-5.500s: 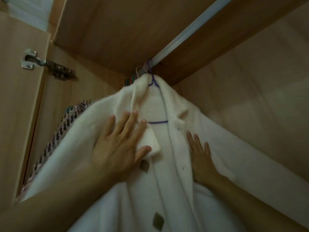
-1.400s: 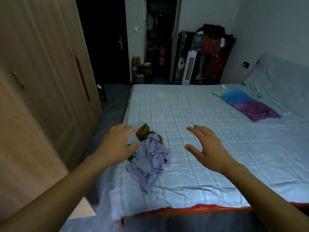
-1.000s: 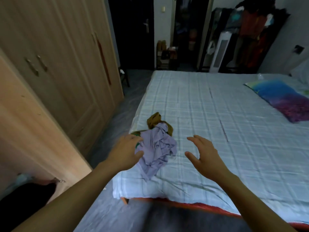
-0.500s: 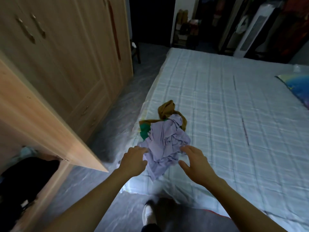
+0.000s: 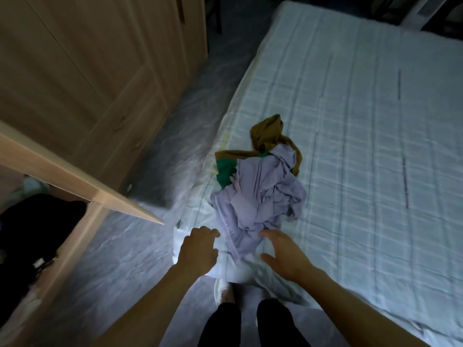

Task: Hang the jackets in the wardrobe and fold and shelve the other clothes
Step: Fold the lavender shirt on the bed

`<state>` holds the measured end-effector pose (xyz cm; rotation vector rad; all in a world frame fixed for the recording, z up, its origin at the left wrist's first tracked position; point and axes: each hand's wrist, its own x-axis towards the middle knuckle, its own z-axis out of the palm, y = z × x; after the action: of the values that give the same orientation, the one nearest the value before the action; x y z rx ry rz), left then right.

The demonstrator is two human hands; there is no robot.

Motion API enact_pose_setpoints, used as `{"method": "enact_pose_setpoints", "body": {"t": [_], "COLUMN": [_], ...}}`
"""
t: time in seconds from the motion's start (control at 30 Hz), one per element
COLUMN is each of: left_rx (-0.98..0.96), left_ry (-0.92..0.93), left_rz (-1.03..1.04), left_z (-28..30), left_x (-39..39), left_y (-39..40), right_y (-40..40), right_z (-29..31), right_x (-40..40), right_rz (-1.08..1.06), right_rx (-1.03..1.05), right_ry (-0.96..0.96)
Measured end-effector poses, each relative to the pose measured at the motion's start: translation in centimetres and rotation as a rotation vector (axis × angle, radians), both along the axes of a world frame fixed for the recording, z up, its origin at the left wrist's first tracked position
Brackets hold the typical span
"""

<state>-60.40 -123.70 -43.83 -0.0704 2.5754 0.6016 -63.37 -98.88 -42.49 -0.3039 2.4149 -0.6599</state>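
Head view: lilac garment [image 5: 260, 194] just beyond hands [image 5: 241, 251].

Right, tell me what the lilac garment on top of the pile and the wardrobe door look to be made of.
Lilac garment: thin, matte woven cloth, probably cotton or a blend; it crumples into many fine, sharp creases. Wardrobe door: pale wood-look board, likely laminate; smooth, flat, with faint grain and a square-cut edge.

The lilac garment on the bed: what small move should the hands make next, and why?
Probably lower both hands the last bit and grip the lilac garment by its near edge. The left hand and the right hand hover open on either side of that edge and hold nothing. It lies crumpled on top of the brown garment and the green one, so it comes off first.
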Motion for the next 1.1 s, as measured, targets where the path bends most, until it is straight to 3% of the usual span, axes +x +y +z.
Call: {"method": "enact_pose_setpoints", "body": {"t": [0.27, 0.53, 0.8, 1.1], "left_rx": [0.003, 0.067, 0.095, 0.175], "left_ry": [0.045, 0.254, 0.528, 0.369], "left_rz": [-0.136, -0.374, -0.215, -0.015], "left_z": [-7.2, -13.2, -14.9, -8.3], "left_x": [-0.8, -1.8, -2.7, -6.0], "left_y": [0.5, 1.0, 3.8, 3.0], "right_y": [-1.5, -3.9, -3.7, -3.7], "right_z": [-8.1, -14.5, -16.2, -10.3], "right_x": [0.0, 2.3, 1.0, -2.6], "right_rz": [0.023, 0.089, -0.026, -0.157], "right_rx": [0.024, -0.028, -0.001, -0.193], "right_ry": [-0.001, 0.156, 0.23, 0.325]}}
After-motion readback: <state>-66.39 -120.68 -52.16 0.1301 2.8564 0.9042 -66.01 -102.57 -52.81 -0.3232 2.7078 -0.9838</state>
